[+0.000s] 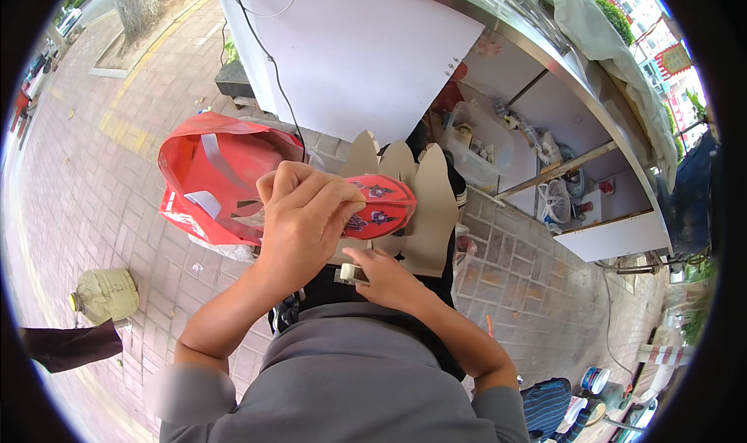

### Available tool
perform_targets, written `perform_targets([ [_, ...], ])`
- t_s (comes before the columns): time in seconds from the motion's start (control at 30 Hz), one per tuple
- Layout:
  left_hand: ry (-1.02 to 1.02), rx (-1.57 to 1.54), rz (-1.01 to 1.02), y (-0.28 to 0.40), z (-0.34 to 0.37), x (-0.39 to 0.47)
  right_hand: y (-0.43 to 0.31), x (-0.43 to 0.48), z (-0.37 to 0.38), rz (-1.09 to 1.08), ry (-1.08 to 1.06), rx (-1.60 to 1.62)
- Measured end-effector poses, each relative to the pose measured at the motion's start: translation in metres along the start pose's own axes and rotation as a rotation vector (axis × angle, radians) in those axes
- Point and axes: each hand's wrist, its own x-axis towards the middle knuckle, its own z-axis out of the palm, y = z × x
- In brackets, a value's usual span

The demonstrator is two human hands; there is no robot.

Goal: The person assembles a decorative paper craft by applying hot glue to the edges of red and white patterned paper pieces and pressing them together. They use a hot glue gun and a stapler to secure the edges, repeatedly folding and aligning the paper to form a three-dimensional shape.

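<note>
Between the thumb and fingers of my left hand (309, 215) is a red insole-shaped piece (382, 206) with purple flower patterns and a line along its middle. My hand covers its near end. Lower down, my right hand (388, 279) grips a small cream-coloured tool (352, 273) with a grey metallic end; its exact kind is unclear. Brown cardboard (435, 215) with several rounded, sole-like tips rests across my lap, beneath and beyond the red piece. An open red bag (210, 151) stands just left of my left hand, its contents mostly hidden.
A white stall counter (362, 46) with a metal edge rises ahead. Its open shelves to the right hold a clear plastic bin (475, 145) and bagged items. A black cable (274, 69) hangs down towards the red bag. A yellowish plastic jug (108, 296) sits on the brick pavement (513, 279).
</note>
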Motion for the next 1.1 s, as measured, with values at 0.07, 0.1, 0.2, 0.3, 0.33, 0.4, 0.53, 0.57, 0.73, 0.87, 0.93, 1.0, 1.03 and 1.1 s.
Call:
perform_targets([
  [0.07, -0.001, 0.012, 0.005, 0.001, 0.004, -0.001, -0.012, -0.014, -0.025, 0.051, -0.041, 0.146],
  [0.1, 0.01, 0.017, 0.019, 0.002, 0.006, -0.002, -0.018, -0.026, -0.036, 0.085, -0.039, 0.199],
  [0.2, 0.002, 0.019, 0.047, 0.004, 0.009, -0.003, -0.023, -0.051, -0.064, 0.004, -0.036, 0.301],
  [0.3, -0.027, 0.009, 0.086, 0.007, 0.012, -0.002, -0.031, -0.064, -0.075, -0.222, 0.062, 0.375],
  [0.33, -0.03, 0.014, 0.105, 0.009, 0.014, -0.001, -0.037, -0.075, -0.084, -0.126, 0.146, 0.475],
  [0.4, -0.024, 0.026, 0.132, 0.014, 0.018, 0.0, -0.048, -0.081, -0.102, -0.203, 0.378, 0.876],
  [0.53, -0.045, 0.055, 0.243, 0.026, 0.029, 0.009, -0.078, -0.079, -0.141, -0.551, 1.013, 0.932],
  [0.57, -0.063, 0.064, 0.281, 0.029, 0.03, 0.012, -0.086, -0.078, -0.152, -0.638, 0.963, 0.856],
  [0.73, -0.067, 0.046, 0.342, 0.044, 0.034, 0.029, -0.11, -0.047, -0.164, -0.454, 1.3, 0.51],
  [0.87, -0.102, 0.052, 0.355, 0.05, 0.035, 0.041, -0.111, -0.029, -0.17, -0.301, 1.382, 0.462],
  [0.93, -0.099, 0.038, 0.356, 0.052, 0.036, 0.045, -0.11, -0.028, -0.171, -0.279, 1.403, 0.488],
  [1.0, -0.097, 0.01, 0.349, 0.055, 0.037, 0.047, -0.109, -0.026, -0.172, -0.275, 1.413, 0.493],
  [1.03, -0.099, 0.004, 0.351, 0.055, 0.038, 0.048, -0.108, -0.025, -0.172, -0.283, 1.413, 0.483],
  [1.1, -0.106, 0.004, 0.354, 0.055, 0.038, 0.049, -0.107, -0.023, -0.172, -0.29, 1.434, 0.448],
])
